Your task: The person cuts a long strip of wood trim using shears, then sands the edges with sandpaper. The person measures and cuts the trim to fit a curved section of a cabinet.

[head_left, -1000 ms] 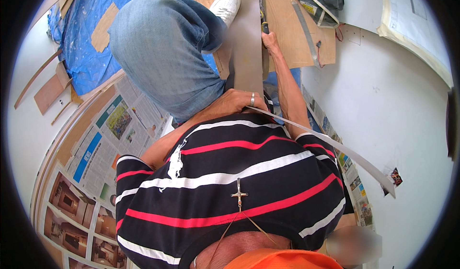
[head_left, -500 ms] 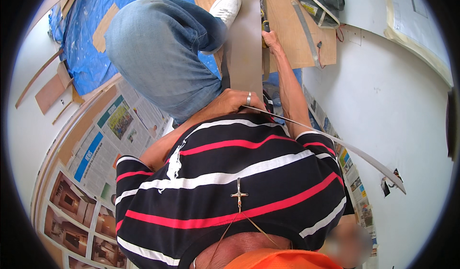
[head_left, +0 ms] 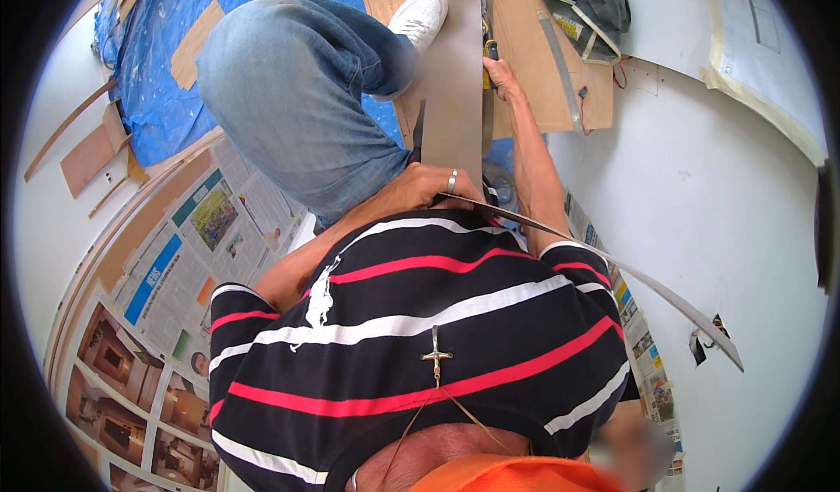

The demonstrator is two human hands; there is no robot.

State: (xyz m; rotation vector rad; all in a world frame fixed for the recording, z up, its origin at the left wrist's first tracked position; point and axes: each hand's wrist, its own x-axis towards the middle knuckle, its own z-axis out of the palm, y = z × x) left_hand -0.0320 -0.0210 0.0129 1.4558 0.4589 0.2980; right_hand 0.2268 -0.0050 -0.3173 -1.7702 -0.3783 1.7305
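Note:
A long grey-brown sheet (head_left: 453, 80) runs away from me, passing beside my white shoe (head_left: 420, 17). My left hand (head_left: 433, 184), with a ring on one finger, is closed around its near end. From that hand a thin grey strip (head_left: 665, 295) stretches to the lower right, seen almost edge-on; whether it belongs to the sheet I cannot tell. A narrow dark piece (head_left: 419, 131) stands by the sheet's left edge. Farther off, my right hand (head_left: 501, 77) is wrapped around a yellow-and-black handled tool (head_left: 490, 52) along the sheet's right edge; its working end is unclear.
Plywood (head_left: 525, 80) lies under the tool, with a dark bag (head_left: 588, 10) and a flat grey strip (head_left: 558, 47) on it. Blue plastic sheeting (head_left: 162, 111) covers the floor at left. Newspaper (head_left: 188, 256) lines the left side. A white wall (head_left: 682, 186) stands close on my right.
My right hand and the tool sit slightly nearer and farther right in view. The dark piece beside the sheet now shows a pointed upper end. Both hands keep their hold.

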